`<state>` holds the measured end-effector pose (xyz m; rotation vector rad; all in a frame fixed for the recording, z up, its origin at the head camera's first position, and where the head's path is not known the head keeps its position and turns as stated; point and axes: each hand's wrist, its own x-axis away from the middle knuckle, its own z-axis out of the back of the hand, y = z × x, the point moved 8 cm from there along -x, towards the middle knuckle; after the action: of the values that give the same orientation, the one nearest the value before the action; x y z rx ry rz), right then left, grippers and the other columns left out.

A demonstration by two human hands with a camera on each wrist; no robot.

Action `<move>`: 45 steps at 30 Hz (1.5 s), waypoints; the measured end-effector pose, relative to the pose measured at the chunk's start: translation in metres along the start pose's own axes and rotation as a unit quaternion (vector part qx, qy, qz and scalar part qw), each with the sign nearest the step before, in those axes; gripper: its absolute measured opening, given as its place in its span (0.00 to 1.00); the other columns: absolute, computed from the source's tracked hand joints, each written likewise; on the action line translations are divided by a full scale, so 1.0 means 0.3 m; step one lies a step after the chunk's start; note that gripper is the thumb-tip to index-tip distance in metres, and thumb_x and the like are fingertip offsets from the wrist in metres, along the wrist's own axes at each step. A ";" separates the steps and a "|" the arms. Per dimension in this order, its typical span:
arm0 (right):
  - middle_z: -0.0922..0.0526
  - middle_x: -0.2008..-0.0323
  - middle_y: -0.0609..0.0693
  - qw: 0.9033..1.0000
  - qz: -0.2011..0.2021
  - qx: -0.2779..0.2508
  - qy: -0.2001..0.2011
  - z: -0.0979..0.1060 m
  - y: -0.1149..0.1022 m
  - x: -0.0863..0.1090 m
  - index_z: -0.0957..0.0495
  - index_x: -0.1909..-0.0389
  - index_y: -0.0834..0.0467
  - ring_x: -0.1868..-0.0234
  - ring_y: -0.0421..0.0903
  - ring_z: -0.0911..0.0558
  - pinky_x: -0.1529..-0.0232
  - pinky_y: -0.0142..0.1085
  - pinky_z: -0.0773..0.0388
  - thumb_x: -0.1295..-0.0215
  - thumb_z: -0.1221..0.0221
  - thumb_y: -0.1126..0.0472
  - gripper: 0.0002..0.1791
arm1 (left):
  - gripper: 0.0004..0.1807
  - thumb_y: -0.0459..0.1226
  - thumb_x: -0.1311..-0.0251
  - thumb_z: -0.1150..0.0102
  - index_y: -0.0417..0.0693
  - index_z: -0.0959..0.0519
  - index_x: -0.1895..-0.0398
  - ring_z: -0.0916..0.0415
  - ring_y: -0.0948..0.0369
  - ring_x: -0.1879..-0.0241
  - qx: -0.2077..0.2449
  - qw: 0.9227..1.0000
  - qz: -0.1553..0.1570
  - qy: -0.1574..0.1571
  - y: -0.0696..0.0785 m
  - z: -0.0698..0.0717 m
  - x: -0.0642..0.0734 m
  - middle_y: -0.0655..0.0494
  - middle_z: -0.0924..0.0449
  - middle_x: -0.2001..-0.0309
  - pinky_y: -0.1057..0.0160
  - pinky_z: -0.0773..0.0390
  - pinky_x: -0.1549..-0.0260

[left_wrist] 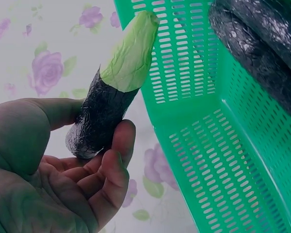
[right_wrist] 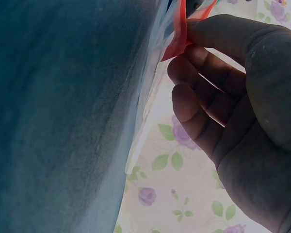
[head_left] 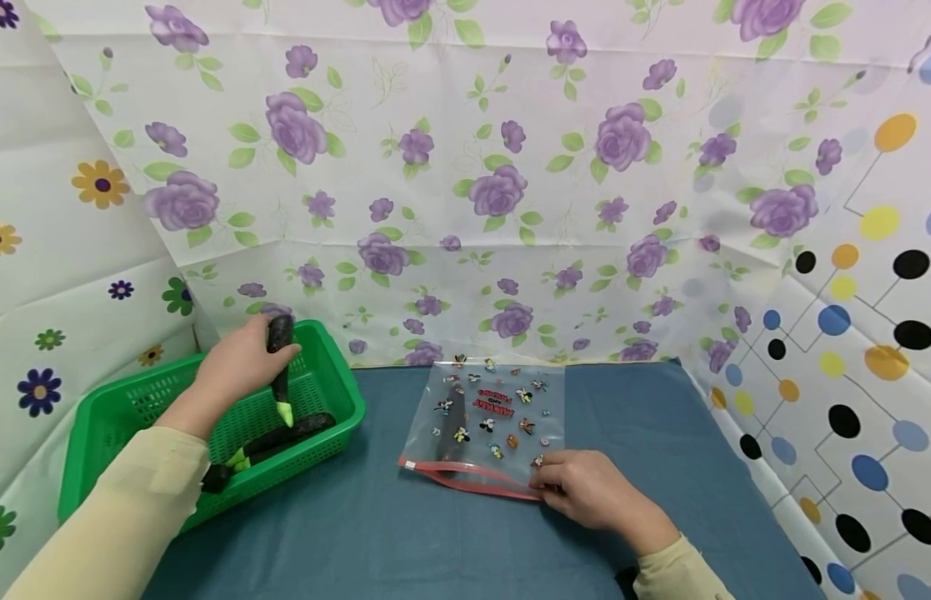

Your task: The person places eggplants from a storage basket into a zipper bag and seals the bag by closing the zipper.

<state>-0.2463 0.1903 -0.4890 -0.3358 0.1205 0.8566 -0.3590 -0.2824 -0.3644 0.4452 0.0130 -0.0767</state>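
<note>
My left hand pinches a dark eggplant with a light green end, wrapped in shiny film, over the green basket. In the head view its green end points down. The left wrist view shows the eggplant between thumb and fingers. More dark eggplants lie in the basket. My right hand pinches the red zip edge of a clear printed zip bag at its right corner. The bag lies flat with its mouth parted, a long dark thing inside it.
A blue cloth covers the table under the bag and basket. Behind hangs a white sheet with purple flowers. Patterned sheets also close in the left and right sides.
</note>
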 end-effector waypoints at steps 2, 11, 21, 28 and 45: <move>0.16 0.61 0.36 1.000 0.000 0.001 0.000 0.001 0.000 -0.001 0.06 0.56 0.45 0.64 0.32 0.17 0.64 0.35 0.16 0.30 0.23 0.63 0.08 | 0.44 0.54 0.17 0.42 0.24 0.39 0.20 0.15 0.35 0.55 0.000 1.000 0.001 0.000 0.009 -0.001 0.002 0.23 0.21 0.43 0.42 0.19 0.66; 0.15 0.60 0.37 1.000 0.001 0.001 0.001 0.001 0.000 0.002 0.06 0.56 0.45 0.64 0.32 0.17 0.64 0.35 0.16 0.30 0.24 0.63 0.08 | 0.44 0.54 0.17 0.42 0.26 0.39 0.19 0.15 0.37 0.55 0.005 1.000 -0.007 0.007 0.048 -0.005 0.009 0.24 0.20 0.42 0.45 0.20 0.66; 0.15 0.60 0.37 1.000 0.005 0.003 0.004 0.003 -0.004 -0.001 0.06 0.56 0.46 0.64 0.32 0.16 0.64 0.35 0.16 0.31 0.23 0.63 0.08 | 0.48 0.56 0.17 0.41 0.28 0.45 0.14 0.15 0.33 0.50 0.005 1.000 -0.015 0.004 0.096 -0.021 0.023 0.21 0.23 0.35 0.40 0.19 0.63; 0.15 0.61 0.37 1.000 0.005 0.002 0.004 0.002 -0.003 0.000 0.06 0.56 0.46 0.64 0.32 0.17 0.64 0.35 0.16 0.31 0.23 0.63 0.09 | 0.47 0.55 0.17 0.41 0.28 0.43 0.15 0.13 0.39 0.56 0.007 1.000 -0.024 0.011 0.132 -0.027 0.032 0.22 0.21 0.38 0.44 0.19 0.66; 0.14 0.60 0.36 1.000 0.005 -0.001 0.004 -0.003 -0.001 0.001 0.06 0.56 0.45 0.63 0.33 0.16 0.64 0.35 0.16 0.30 0.23 0.62 0.08 | 0.46 0.58 0.18 0.39 0.35 0.41 0.14 0.13 0.48 0.61 0.039 0.998 -0.040 0.023 0.210 -0.051 0.071 0.34 0.13 0.48 0.48 0.20 0.69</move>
<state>-0.2460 0.1901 -0.4898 -0.3412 0.1293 0.8656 -0.3329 -0.2208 -0.3517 0.5241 0.0726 -0.1464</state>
